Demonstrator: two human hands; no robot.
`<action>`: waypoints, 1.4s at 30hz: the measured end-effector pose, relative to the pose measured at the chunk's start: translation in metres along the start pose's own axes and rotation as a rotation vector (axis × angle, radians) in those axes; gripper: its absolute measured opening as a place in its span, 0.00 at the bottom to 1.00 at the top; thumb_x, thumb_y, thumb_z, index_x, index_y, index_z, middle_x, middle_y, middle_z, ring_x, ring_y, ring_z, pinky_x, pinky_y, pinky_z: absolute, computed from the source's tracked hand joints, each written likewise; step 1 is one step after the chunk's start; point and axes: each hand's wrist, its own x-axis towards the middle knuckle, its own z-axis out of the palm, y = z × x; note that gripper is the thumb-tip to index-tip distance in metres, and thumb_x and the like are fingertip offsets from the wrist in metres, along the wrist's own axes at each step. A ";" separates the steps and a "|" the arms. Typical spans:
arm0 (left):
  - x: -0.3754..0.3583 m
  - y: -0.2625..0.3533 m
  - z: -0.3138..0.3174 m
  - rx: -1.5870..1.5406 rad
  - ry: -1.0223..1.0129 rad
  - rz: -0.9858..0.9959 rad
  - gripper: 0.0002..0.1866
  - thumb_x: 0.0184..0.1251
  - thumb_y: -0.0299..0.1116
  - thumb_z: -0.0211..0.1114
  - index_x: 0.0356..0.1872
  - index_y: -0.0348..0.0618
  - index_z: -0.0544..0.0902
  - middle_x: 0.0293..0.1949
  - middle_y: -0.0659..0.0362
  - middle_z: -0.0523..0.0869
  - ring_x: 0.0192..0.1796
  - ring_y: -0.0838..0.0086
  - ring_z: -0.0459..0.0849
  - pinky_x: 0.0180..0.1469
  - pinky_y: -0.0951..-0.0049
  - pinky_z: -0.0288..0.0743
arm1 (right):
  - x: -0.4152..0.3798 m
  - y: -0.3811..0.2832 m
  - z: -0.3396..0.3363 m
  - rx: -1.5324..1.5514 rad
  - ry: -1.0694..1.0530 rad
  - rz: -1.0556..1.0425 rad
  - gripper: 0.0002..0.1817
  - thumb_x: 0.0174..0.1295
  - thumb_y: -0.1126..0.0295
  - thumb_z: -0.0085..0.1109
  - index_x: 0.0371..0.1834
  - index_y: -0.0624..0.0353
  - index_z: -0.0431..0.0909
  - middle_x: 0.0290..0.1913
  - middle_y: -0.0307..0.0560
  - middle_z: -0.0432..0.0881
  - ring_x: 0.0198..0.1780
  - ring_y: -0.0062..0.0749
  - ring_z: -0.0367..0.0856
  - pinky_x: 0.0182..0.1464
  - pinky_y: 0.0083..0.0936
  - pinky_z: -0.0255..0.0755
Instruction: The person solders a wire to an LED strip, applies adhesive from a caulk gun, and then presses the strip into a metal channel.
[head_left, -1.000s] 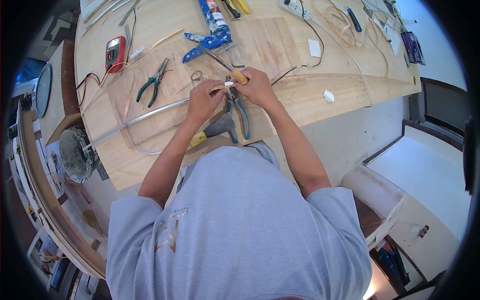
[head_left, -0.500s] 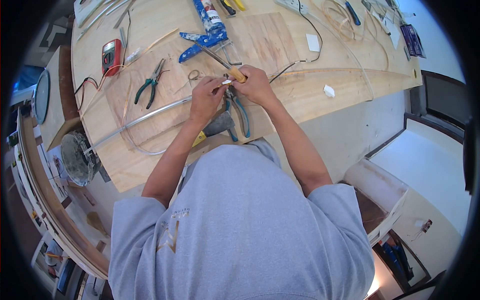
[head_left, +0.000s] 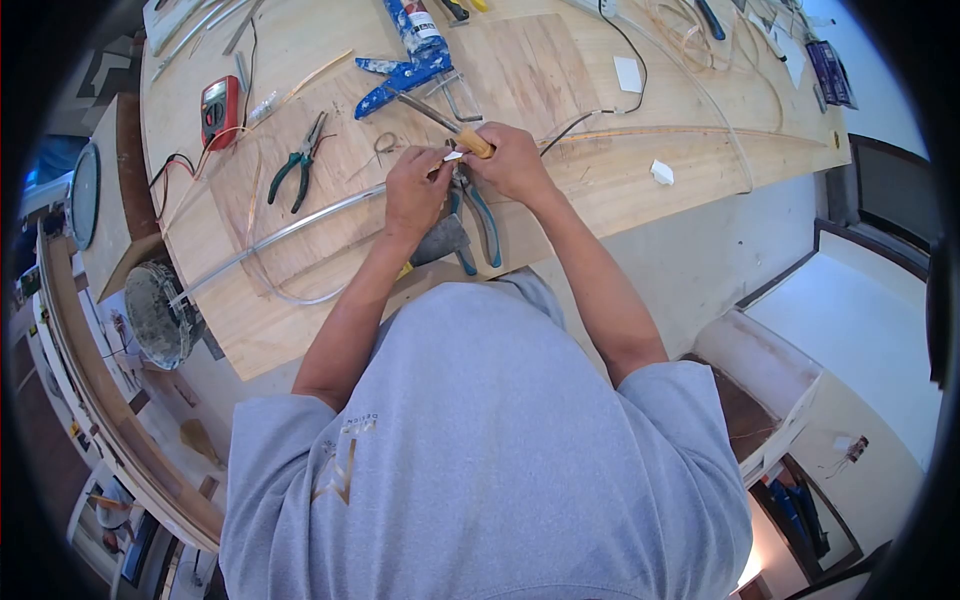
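Note:
A soldering iron with a wooden handle (head_left: pixel 474 142) is in my right hand (head_left: pixel 512 165), its metal shaft angled up and to the left. A black cord (head_left: pixel 570 128) runs from beside that hand toward the power strip. My left hand (head_left: pixel 415 190) is closed in a pinch at a small white piece (head_left: pixel 454 156), close against the right fingertips. Just below the hands lie blue-handled pliers (head_left: pixel 484 222) and a grey scraper-like blade (head_left: pixel 440 240), partly hidden by my left forearm. Left of my left hand, a clear tube (head_left: pixel 300 228) stretches across the wood.
Green-handled pliers (head_left: pixel 297 163) and a red multimeter (head_left: pixel 218 112) lie to the left. A blue caulking gun (head_left: pixel 408 70) lies beyond my hands. White scraps (head_left: pixel 662 172), loose strips and wires (head_left: pixel 690 40) are on the right. The workbench (head_left: pixel 270 345) ends near my body.
The view has shifted slightly. Both hands stay together at nearly the same spot, with the soldering iron still in my right hand.

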 end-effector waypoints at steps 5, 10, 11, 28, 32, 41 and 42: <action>0.001 0.002 -0.001 0.010 -0.008 0.003 0.11 0.58 0.25 0.74 0.43 0.42 0.89 0.37 0.52 0.86 0.39 0.58 0.86 0.41 0.65 0.79 | -0.002 -0.003 -0.003 0.051 -0.003 0.014 0.10 0.51 0.67 0.70 0.34 0.59 0.86 0.35 0.56 0.83 0.40 0.54 0.83 0.43 0.39 0.76; 0.001 0.004 -0.003 -0.007 -0.019 -0.004 0.11 0.58 0.25 0.74 0.43 0.41 0.89 0.37 0.51 0.86 0.39 0.59 0.86 0.41 0.66 0.80 | -0.003 0.000 0.001 0.030 0.032 -0.001 0.09 0.53 0.67 0.70 0.34 0.61 0.85 0.34 0.55 0.83 0.38 0.51 0.83 0.42 0.37 0.76; 0.001 0.004 -0.003 -0.009 -0.027 -0.016 0.11 0.59 0.25 0.74 0.44 0.41 0.89 0.37 0.51 0.86 0.39 0.59 0.86 0.41 0.66 0.80 | -0.004 0.004 0.004 0.002 0.031 -0.026 0.10 0.54 0.68 0.70 0.35 0.61 0.85 0.34 0.54 0.84 0.38 0.48 0.83 0.42 0.35 0.76; 0.003 0.003 -0.003 0.020 -0.038 -0.014 0.10 0.59 0.25 0.73 0.43 0.40 0.89 0.36 0.51 0.86 0.40 0.58 0.86 0.43 0.64 0.79 | -0.003 -0.010 0.001 0.014 0.052 0.131 0.13 0.51 0.63 0.72 0.29 0.63 0.84 0.30 0.58 0.83 0.36 0.54 0.84 0.39 0.41 0.76; 0.002 0.000 -0.002 0.000 -0.030 -0.007 0.10 0.59 0.25 0.74 0.43 0.40 0.89 0.36 0.50 0.86 0.40 0.58 0.86 0.43 0.65 0.79 | -0.004 -0.011 0.010 0.019 0.145 0.145 0.16 0.49 0.65 0.75 0.34 0.64 0.81 0.32 0.58 0.84 0.36 0.54 0.85 0.38 0.40 0.77; 0.004 -0.001 -0.010 0.041 -0.079 -0.018 0.14 0.58 0.28 0.74 0.46 0.41 0.88 0.40 0.50 0.86 0.42 0.56 0.85 0.45 0.62 0.79 | -0.005 -0.025 0.006 0.002 0.186 0.355 0.29 0.45 0.62 0.80 0.42 0.68 0.72 0.32 0.62 0.84 0.38 0.54 0.86 0.42 0.41 0.78; 0.005 -0.002 -0.015 0.081 -0.076 -0.002 0.16 0.58 0.30 0.75 0.47 0.41 0.88 0.42 0.50 0.86 0.44 0.56 0.85 0.48 0.62 0.78 | -0.005 -0.026 0.006 -0.005 0.187 0.375 0.30 0.45 0.62 0.80 0.43 0.68 0.72 0.32 0.63 0.84 0.38 0.55 0.86 0.42 0.42 0.78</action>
